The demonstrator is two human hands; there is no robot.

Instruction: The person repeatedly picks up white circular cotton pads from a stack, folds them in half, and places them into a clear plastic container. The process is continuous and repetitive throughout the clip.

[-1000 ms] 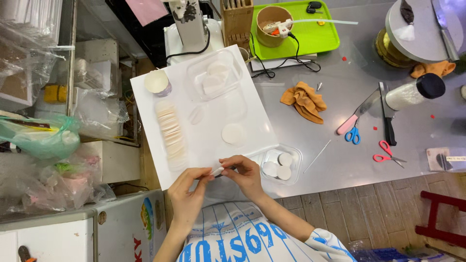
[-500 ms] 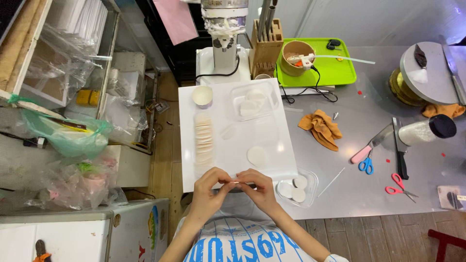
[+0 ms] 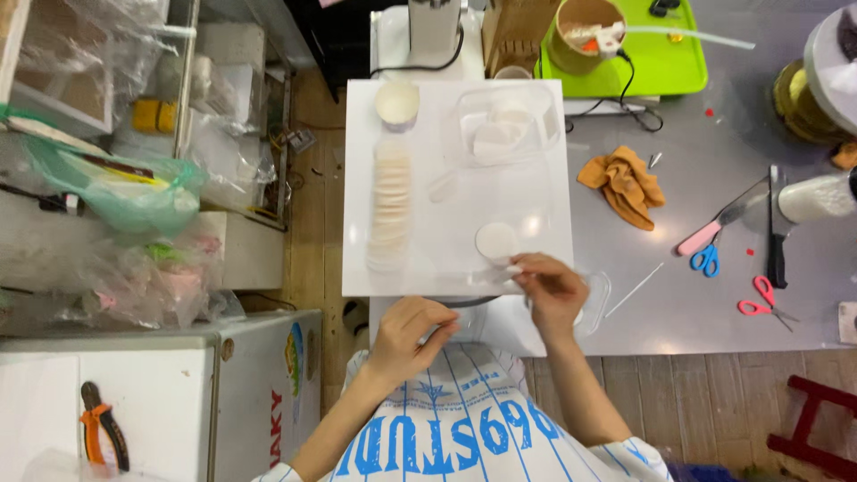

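- The right hand point(image 3: 552, 290) is at the near edge of the white board point(image 3: 446, 187), fingers curled and pinched on what looks like a thin clear film; the film is too faint to say how much of it the hand has.
- The left hand point(image 3: 412, 335) hangs just off the board's near edge, loosely curled; whether it grips anything, I cannot tell.
- A single pale round disc point(image 3: 496, 240) lies flat on the board just beyond the right fingertips, apart from them.
- Judged from this, the step is handling one disc with the film: it seems wise to keep the pinch light and the film flat, so the disc does not fold or stick askew.
- A long overlapping row of discs point(image 3: 391, 207) runs down the left of the board, well apart from the hands; sleeves should stay off it.
- A small white cup point(image 3: 397, 103) stands at the row's far end, and a clear plastic tray point(image 3: 507, 125) with more discs sits at the far right corner.
- An orange cloth point(image 3: 623, 183) and scissors point(image 3: 705, 259) lie on the grey table point(image 3: 714, 303), out of the way.
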